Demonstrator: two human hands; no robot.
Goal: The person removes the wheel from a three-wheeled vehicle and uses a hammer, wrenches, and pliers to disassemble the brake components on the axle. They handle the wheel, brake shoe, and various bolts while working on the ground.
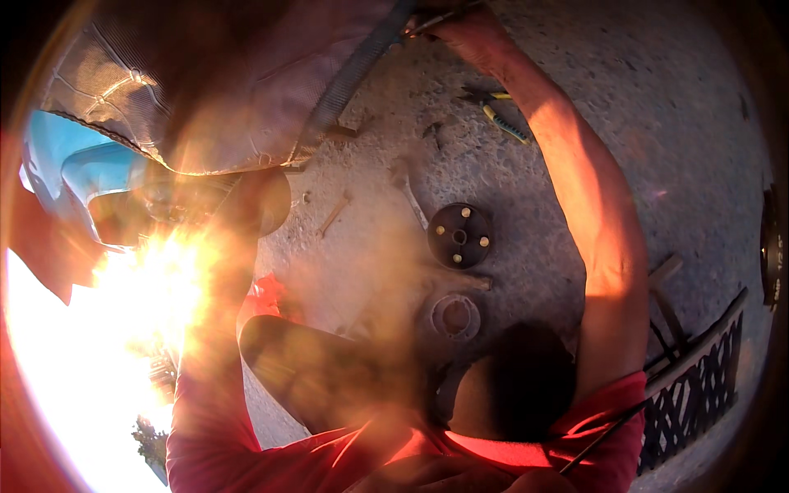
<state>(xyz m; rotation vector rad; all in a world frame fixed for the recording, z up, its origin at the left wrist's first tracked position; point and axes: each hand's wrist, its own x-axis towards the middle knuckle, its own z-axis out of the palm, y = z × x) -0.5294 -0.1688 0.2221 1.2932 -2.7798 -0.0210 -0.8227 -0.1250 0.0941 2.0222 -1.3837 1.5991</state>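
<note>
My right arm stretches up along the right side, and my right hand point(464, 31) is at the top edge of the view. Its fingers are closed around a thin metal tool point(429, 21), whose kind I cannot make out. That hand is beside the dark border of a large mesh-covered panel point(271, 90), which fills the upper left. My left forearm point(220, 329) rises toward the panel's lower edge through strong sun glare. Shadow, glare and the panel hide the fingers of my left hand. Below the panel, a round dark drum point(448, 246) with several brass-coloured nuts lies on the ground.
Pliers with yellow handles point(505, 123) lie on the rough concrete near my right forearm. A small wrench point(333, 215) and a ring-shaped metal part point(455, 316) are also on the ground. Blue bodywork point(90, 168) stands at left, and a black lattice piece point(694, 390) at lower right.
</note>
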